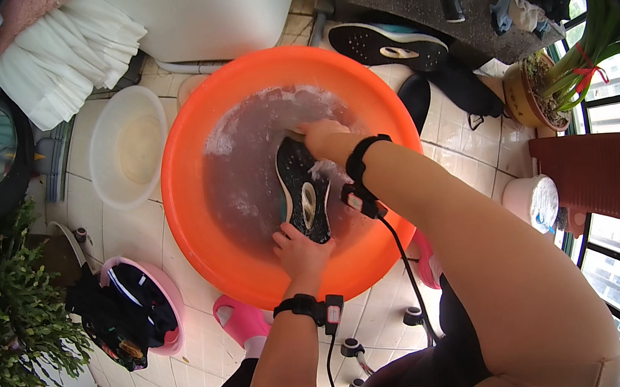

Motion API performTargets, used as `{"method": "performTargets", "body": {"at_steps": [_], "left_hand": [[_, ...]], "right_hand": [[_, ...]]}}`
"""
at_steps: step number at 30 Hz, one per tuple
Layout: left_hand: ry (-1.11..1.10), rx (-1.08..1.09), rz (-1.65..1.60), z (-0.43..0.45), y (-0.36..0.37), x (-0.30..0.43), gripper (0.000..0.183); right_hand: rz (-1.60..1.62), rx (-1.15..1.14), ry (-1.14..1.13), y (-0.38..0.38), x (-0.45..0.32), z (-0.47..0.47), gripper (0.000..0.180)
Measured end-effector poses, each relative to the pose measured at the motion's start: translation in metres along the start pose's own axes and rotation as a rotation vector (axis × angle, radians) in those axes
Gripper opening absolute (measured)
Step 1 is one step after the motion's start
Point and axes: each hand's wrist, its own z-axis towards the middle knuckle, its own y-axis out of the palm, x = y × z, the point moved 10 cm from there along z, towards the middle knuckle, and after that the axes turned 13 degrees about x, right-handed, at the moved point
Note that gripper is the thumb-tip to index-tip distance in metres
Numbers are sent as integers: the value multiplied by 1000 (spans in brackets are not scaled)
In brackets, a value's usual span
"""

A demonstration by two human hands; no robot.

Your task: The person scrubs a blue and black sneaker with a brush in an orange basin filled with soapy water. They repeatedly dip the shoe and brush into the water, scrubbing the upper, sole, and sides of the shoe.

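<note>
A black-soled shoe (304, 185) lies sole up in murky, sudsy water inside a large orange plastic basin (189, 209). Its sole has a pale oval insert in the middle. My left hand (303, 253) grips the end of the shoe nearest me, against the basin's near side. Over by the far end, my right hand (323, 136) bears on the shoe's edge with its fingers curled. A pale edge shows at those fingertips; whether it is a held tool or part of the shoe, I cannot tell. Both wrists wear black straps with small cabled devices.
Another shoe (387, 47) lies sole up beyond the basin, with black insoles (463, 85) near it. On the left are a translucent basin (131, 149) and a pink tub (176, 311) of dark clothes. A potted plant (534, 90) and white bucket (528, 203) stand right.
</note>
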Motion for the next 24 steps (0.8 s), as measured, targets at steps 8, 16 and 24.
{"method": "performTargets", "body": {"at_steps": [8,16,24], "left_hand": [[-61,-104,-87,8,12,-14,98],[-73,-156,-42,10,8,-13,104],[-91,-157,-82,11,12,-13,104]], "right_hand": [[98,-179,-74,28,40,-94,52],[115,-120,-18,-9,-2,-25,46],[112,-106,-175,10,-25,-59,64]]}}
